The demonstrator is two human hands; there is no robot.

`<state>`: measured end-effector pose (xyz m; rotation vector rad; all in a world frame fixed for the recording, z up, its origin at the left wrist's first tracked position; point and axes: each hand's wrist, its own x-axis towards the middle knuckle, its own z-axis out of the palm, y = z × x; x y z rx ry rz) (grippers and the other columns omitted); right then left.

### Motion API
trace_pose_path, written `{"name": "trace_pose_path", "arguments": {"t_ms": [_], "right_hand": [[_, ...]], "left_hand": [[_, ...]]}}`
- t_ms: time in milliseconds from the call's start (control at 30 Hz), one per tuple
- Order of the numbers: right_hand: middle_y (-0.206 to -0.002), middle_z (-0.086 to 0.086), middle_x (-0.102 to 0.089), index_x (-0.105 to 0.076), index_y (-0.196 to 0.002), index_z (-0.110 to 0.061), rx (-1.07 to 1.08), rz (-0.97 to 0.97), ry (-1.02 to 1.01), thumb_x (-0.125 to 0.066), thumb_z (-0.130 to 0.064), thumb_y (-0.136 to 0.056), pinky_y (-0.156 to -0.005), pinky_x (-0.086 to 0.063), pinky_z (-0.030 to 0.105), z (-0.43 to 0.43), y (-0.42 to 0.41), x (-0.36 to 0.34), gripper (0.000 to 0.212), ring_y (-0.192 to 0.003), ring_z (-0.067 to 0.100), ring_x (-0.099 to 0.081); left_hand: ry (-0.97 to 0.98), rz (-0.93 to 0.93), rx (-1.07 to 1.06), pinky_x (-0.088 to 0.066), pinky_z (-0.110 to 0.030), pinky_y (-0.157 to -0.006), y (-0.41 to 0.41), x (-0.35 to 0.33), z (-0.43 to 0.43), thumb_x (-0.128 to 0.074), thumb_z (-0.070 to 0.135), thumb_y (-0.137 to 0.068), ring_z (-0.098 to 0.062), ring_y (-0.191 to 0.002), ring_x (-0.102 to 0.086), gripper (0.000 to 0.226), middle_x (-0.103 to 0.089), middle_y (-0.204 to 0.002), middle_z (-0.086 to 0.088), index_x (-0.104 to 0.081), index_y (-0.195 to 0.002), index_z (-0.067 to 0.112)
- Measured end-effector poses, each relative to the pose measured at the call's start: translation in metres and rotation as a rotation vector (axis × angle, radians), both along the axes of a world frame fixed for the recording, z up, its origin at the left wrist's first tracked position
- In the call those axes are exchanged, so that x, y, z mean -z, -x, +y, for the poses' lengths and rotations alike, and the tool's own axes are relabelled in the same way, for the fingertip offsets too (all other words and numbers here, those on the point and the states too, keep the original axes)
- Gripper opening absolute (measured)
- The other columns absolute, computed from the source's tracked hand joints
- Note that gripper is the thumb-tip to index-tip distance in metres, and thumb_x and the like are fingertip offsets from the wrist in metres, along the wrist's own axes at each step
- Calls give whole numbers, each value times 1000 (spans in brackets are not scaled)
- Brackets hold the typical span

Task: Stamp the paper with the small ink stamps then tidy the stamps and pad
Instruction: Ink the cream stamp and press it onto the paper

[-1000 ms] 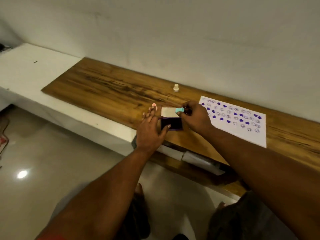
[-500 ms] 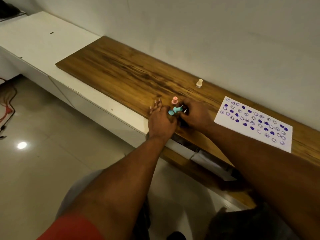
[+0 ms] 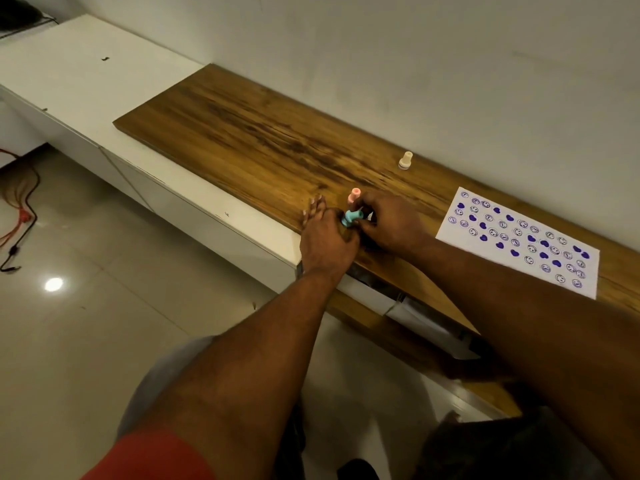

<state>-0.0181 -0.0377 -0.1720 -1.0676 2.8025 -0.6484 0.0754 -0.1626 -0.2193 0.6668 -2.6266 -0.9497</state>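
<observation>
On the wooden top (image 3: 263, 140), my left hand (image 3: 325, 239) and my right hand (image 3: 393, 226) meet over the ink pad, which they almost wholly hide. My left hand lies across the pad with its fingers stretched forward. My right hand pinches a small blue stamp (image 3: 351, 216), which lies sideways between the two hands. A pink stamp (image 3: 355, 195) stands upright just behind my fingers. A cream stamp (image 3: 405, 161) stands farther back near the wall. The white paper (image 3: 519, 240), covered with purple hearts and smiley faces, lies to the right.
A white counter (image 3: 86, 77) adjoins the wooden top on the left. Under the wooden edge, an open shelf holds white packets (image 3: 408, 308). Red and black cables (image 3: 20, 216) lie on the tiled floor at far left.
One second ago the ink pad lay open between my hands with its lid up. My hands have since closed together over it, and it is now out of sight.
</observation>
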Motion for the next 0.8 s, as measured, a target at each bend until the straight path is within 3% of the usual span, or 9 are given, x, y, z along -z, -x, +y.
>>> {"name": "trace_pose_path", "arguments": {"t_ms": [200,400,500,667,800], "right_hand": [[-115,0,-75,-70,-128,-27,-42,87,-101,-66,-40,-95,-82,-53,32,-3,-1,-8,36,-99,19,-69],[-102,3,-74,-71,-119,-26,-80,204,-311,-58,-41,-99,-86,-54,41,-18,-2,-21,28,-93,22,-68],[-104,4,-73,-71,-117,-21,-62,218,-376,-60,-39,-99,-85,-55,40,-29,-4,-24,27,-95,23,-68],[-104,7,-74,-73,-112,-15,50,122,-295,-62,-40,-98,-88,-54,38,-33,-9,-18,31,-96,24,-68],[-99,0,-75,-75,-115,-19,112,-28,-77,-72,-49,-90,-83,-56,33,-18,-14,-16,40,-91,16,-68]], "left_hand": [[17,-8,-24,-8,-40,-131,1,-2,1,-70,45,-93,-26,-161,-19,52,-31,-170,-14,-64,-136,16],[7,-10,-15,-7,-42,-131,2,-1,2,-67,49,-95,-26,-161,-19,51,-32,-169,-14,-65,-134,17],[13,-19,-14,-7,-42,-132,0,1,3,-65,51,-96,-26,-161,-19,55,-32,-169,-15,-64,-136,14],[10,-27,-23,-8,-43,-132,2,-2,6,-62,46,-100,-27,-161,-19,51,-32,-169,-14,-62,-138,12],[15,-34,-23,-8,-42,-132,-1,-5,7,-63,36,-99,-27,-161,-18,46,-33,-169,-14,-61,-139,12]]}}
